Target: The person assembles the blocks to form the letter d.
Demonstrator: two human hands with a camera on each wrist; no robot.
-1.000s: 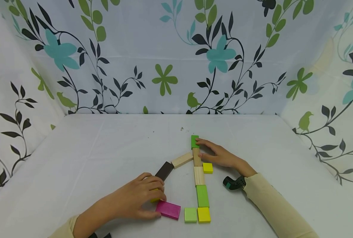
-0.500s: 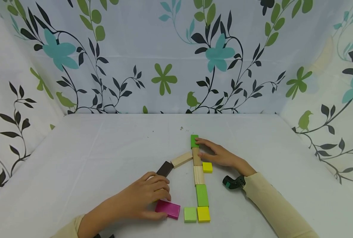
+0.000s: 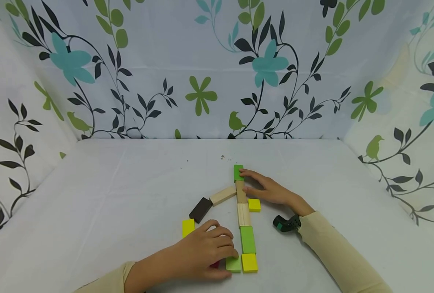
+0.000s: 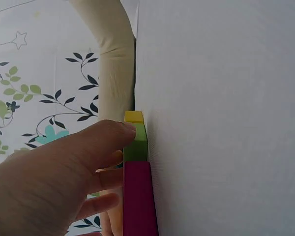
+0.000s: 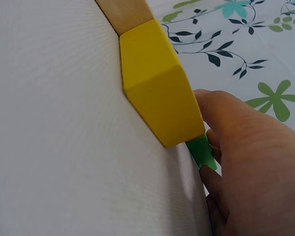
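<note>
My left hand (image 3: 207, 248) lies over the near end of the block layout. Its thumb and fingers pinch the light green block (image 3: 233, 266) from its near and far sides; in the left wrist view the thumb touches that block's edge. The magenta block (image 4: 138, 199) sits directly behind it, mostly hidden under the hand in the head view. To the right, a yellow block (image 3: 249, 263) stands beside the light green one. At the far end my right hand (image 3: 269, 190) rests with a fingertip on the green block (image 3: 237, 172) and the thumb by a wooden block (image 3: 240, 191).
From the row's far part, a slanted wooden block (image 3: 223, 196), a dark brown block (image 3: 200, 210) and a yellow block (image 3: 188, 227) curve down leftward. Another wooden block (image 3: 244, 214) and a green block (image 3: 248, 239) continue the row. A small yellow block (image 3: 254, 205) adjoins it.
My left hand has moved right, from the magenta block to the light green one, uncovering the left yellow block. My right hand has stayed in place.
</note>
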